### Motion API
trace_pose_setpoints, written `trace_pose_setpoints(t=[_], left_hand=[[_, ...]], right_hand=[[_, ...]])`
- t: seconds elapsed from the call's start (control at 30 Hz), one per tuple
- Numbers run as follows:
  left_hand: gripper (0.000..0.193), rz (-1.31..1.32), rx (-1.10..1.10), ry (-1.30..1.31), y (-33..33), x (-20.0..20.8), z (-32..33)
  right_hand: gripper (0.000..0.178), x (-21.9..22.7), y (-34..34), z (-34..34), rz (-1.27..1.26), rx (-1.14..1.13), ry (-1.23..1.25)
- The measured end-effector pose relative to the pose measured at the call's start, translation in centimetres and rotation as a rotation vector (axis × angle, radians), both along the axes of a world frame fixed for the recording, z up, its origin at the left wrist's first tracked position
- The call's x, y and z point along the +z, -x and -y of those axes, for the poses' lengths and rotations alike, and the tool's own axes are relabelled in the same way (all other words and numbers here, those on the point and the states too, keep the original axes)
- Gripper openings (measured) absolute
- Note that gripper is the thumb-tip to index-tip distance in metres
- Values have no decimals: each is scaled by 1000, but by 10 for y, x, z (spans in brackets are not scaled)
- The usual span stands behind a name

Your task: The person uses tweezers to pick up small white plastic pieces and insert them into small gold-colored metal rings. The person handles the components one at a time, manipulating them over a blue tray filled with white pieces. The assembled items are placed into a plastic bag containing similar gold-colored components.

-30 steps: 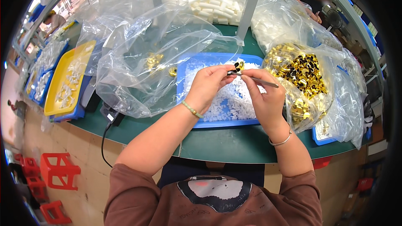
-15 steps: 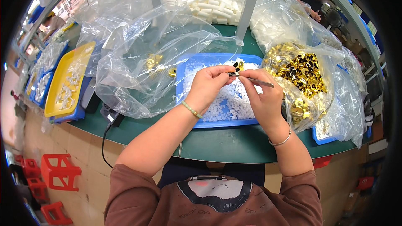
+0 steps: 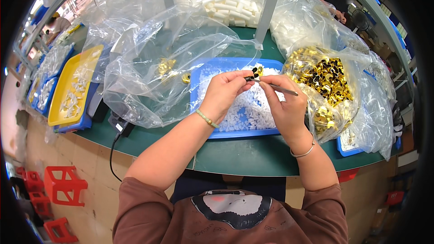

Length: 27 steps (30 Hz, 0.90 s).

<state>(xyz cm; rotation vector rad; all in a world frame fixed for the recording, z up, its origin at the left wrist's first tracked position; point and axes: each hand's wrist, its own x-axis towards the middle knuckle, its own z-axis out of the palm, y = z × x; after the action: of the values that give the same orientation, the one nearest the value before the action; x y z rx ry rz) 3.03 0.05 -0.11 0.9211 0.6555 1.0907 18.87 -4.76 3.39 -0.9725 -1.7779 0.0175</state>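
Observation:
Over a blue tray of small white pieces, both my hands are close together. My left hand pinches a small black and gold part between thumb and fingertips. A pair of metal tweezers is gripped in my right hand, its tip meeting the part in the left fingers. What exactly the tip touches is too small to make out. Just behind the fingertips lie more black and gold parts. To the right, a clear bag holds a heap of gold and black parts.
A crumpled clear bag with a few gold parts spreads left of the tray. White cylinders fill a bag behind, beside a metal post. A yellow tray stands far left, near a black corded box. Co-workers sit farther off.
The right hand and tweezers have shifted very slightly, with the tweezers' rear end a little lower and to the right. The left fingers have closed in slightly around the small part.

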Motion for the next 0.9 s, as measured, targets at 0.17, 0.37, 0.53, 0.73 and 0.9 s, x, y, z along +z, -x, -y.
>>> trace_pose_setpoints(t=[0.17,0.37,0.53,0.73,0.9], left_hand=[[28,-90,15,-26,0,1,0],[26,-130,32,-55,0,1,0],[23,-214,49,-110,-1,-3,-2],[21,-228,27,-112,2,-2,-4],[26,-100,14,-62,0,2,-1]], right_hand=[[13,-2,-2,-1,32,-23,3],[13,-3,2,-1,52,-23,-58],[15,-2,7,2,141,-48,-71],[13,6,-1,4,-8,13,-71],[11,6,-11,-4,-135,-10,-108]])
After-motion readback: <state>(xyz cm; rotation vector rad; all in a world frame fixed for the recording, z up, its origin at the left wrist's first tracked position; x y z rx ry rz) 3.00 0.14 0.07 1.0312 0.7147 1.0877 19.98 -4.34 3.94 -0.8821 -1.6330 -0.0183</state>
